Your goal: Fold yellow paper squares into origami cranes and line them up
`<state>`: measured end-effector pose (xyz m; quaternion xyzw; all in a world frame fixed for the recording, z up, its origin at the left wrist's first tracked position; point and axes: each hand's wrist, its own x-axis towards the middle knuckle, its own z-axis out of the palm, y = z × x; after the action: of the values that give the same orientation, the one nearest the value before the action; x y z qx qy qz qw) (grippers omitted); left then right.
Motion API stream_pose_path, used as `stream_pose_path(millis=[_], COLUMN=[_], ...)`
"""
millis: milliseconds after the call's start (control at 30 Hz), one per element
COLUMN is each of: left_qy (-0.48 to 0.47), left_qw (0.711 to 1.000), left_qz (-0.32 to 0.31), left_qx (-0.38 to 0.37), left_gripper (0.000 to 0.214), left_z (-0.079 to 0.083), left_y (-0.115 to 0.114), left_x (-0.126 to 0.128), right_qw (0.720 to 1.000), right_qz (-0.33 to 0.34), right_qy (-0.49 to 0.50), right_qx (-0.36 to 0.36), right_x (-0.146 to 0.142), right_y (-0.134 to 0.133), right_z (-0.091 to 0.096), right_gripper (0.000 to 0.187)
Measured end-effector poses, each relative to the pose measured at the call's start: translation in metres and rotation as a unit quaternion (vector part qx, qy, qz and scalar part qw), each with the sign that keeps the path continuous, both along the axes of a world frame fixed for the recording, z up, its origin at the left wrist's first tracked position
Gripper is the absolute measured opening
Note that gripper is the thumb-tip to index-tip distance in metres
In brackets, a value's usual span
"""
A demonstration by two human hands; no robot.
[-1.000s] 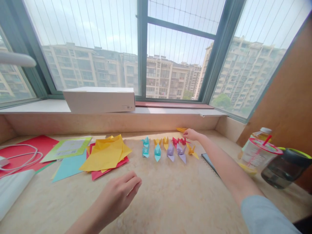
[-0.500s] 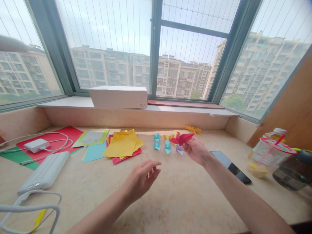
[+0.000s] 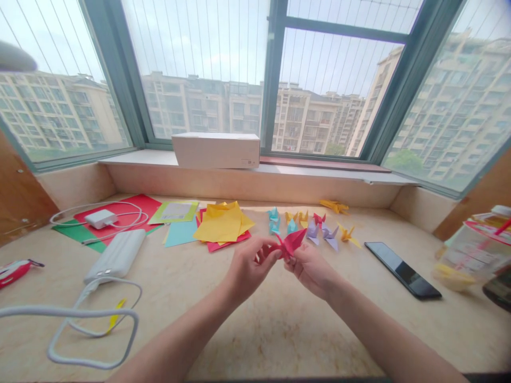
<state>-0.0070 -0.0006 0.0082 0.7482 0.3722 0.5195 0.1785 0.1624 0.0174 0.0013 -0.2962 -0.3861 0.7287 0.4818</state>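
Note:
A red origami crane [image 3: 293,242] is held between my two hands, above the stone counter. My left hand [image 3: 253,266] pinches its left end with thumb and fingers. From the right, my right hand [image 3: 313,266] grips the crane's lower right part. Just behind it stand several small folded cranes: light blue ones [image 3: 273,214], purple ones [image 3: 330,238], a red one [image 3: 319,219] and yellow ones [image 3: 348,234]. To the left of them lies a stack of yellow and red paper sheets [image 3: 219,223].
A black phone [image 3: 403,270] lies right of my hands, near a plastic cup [image 3: 475,252]. On the left are a white power bank [image 3: 115,255], a charger [image 3: 100,218], looped cables and a red tool [image 3: 15,272]. A white box [image 3: 215,151] sits on the window ledge.
My right hand has brought the red crane nearer, uncovering cranes behind it. My left hand has risen to the crane and now pinches it. The view has shifted left.

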Motion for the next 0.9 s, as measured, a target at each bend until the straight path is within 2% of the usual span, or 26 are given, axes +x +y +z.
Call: stream_pose_path(millis=[133, 200, 300, 333, 433, 500, 667, 900], left_qy=[0.047, 0.048, 0.041, 0.035, 0.016, 0.024, 0.086, 0.123], left_qw=[0.998, 0.998, 0.997, 0.995, 0.993, 0.994, 0.993, 0.974], left_qz=[0.005, -0.016, -0.072, -0.086, -0.101, -0.092, -0.081, -0.141], left_qx=[0.041, 0.034, -0.012, -0.031, -0.064, -0.061, 0.004, 0.131], left_gripper=[0.009, 0.008, 0.012, 0.013, 0.014, 0.014, 0.013, 0.014], left_z=[0.005, 0.005, 0.005, 0.004, 0.002, 0.001, -0.001, -0.001], left_y=[-0.001, 0.000, 0.002, 0.002, 0.003, 0.004, 0.006, 0.004], left_x=[-0.001, -0.002, -0.004, -0.004, -0.004, -0.004, -0.007, -0.016], right_qw=[0.999, 0.992, 0.961, 0.955, 0.959, 0.956, 0.924, 0.858], right_qz=[0.002, -0.019, -0.093, -0.095, -0.024, -0.003, -0.031, -0.094], right_qy=[-0.030, -0.085, -0.160, -0.167, -0.171, -0.189, -0.250, -0.246], right_qx=[0.034, 0.089, 0.206, 0.225, 0.225, 0.223, 0.288, 0.441], right_x=[0.001, 0.006, 0.017, 0.021, 0.029, 0.030, 0.027, 0.031], right_y=[-0.002, -0.001, 0.001, 0.001, 0.000, -0.002, -0.006, -0.010], right_z=[-0.001, 0.000, 0.003, 0.004, 0.007, 0.007, 0.004, -0.001], right_gripper=[0.018, 0.019, 0.023, 0.024, 0.024, 0.022, 0.013, 0.002])
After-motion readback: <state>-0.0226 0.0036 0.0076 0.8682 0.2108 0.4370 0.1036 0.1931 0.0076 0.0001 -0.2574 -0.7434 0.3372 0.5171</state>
